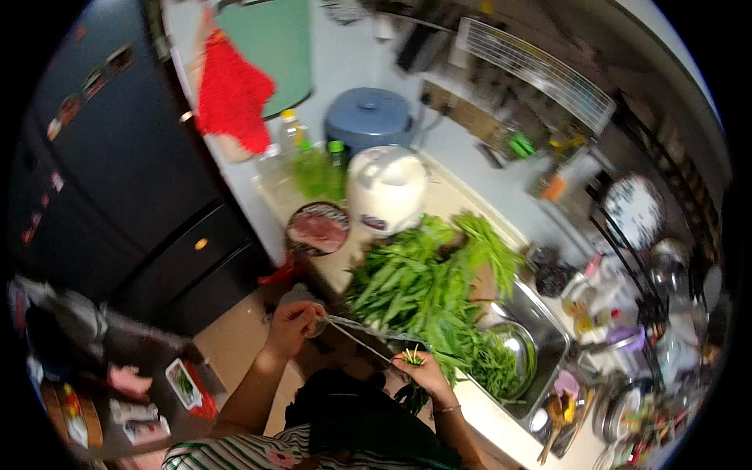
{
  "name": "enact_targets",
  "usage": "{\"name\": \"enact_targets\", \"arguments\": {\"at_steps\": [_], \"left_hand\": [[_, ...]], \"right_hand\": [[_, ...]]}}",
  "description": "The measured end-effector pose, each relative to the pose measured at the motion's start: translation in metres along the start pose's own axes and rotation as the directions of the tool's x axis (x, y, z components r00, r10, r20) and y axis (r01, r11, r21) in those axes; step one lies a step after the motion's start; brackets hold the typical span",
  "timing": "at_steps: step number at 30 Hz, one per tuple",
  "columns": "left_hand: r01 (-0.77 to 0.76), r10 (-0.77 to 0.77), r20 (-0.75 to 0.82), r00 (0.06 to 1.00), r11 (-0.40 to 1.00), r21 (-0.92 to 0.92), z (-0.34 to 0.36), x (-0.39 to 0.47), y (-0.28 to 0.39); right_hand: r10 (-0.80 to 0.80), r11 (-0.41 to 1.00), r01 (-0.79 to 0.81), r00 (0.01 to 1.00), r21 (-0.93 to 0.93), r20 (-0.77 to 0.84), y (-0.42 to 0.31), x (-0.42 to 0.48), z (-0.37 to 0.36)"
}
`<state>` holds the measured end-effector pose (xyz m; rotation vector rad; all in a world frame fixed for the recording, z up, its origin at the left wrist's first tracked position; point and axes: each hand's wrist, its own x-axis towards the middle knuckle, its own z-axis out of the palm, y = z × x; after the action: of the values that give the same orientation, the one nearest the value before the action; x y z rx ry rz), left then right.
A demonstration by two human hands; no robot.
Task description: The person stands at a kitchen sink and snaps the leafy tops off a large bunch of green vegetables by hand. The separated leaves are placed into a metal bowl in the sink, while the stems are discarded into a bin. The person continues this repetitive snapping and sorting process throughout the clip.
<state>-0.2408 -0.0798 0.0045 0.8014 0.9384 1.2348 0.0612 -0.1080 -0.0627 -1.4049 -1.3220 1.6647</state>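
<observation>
Between my two hands a clear plastic bag [358,329] is stretched by its edges. My left hand [299,323] pinches one side of it, away from the counter. My right hand [422,367] holds the other side of the rim together with a few cut green stems [411,355]; dark leaves hang below that hand. Beside my right hand, a large heap of leafy greens [405,276] covers the counter corner. More greens lie in a round metal bowl [531,352] at the sink.
A stainless steel sink [549,329] is at the right. Behind the greens stand a white appliance [390,188], a blue lidded pot [367,117], bottles [311,167] and a plate of meat [319,229]. A dark refrigerator [135,147] rises at the left, above a low table [205,376].
</observation>
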Motion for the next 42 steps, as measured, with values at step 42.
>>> {"name": "enact_targets", "arguments": {"at_steps": [42], "left_hand": [[0.373, 0.272, -0.615, 0.74, 0.596, 0.711, -0.554, -0.274, -0.25]], "right_hand": [[0.39, 0.921, -0.387, 0.911, -0.05, 0.136, 0.02, -0.029, 0.318]]}}
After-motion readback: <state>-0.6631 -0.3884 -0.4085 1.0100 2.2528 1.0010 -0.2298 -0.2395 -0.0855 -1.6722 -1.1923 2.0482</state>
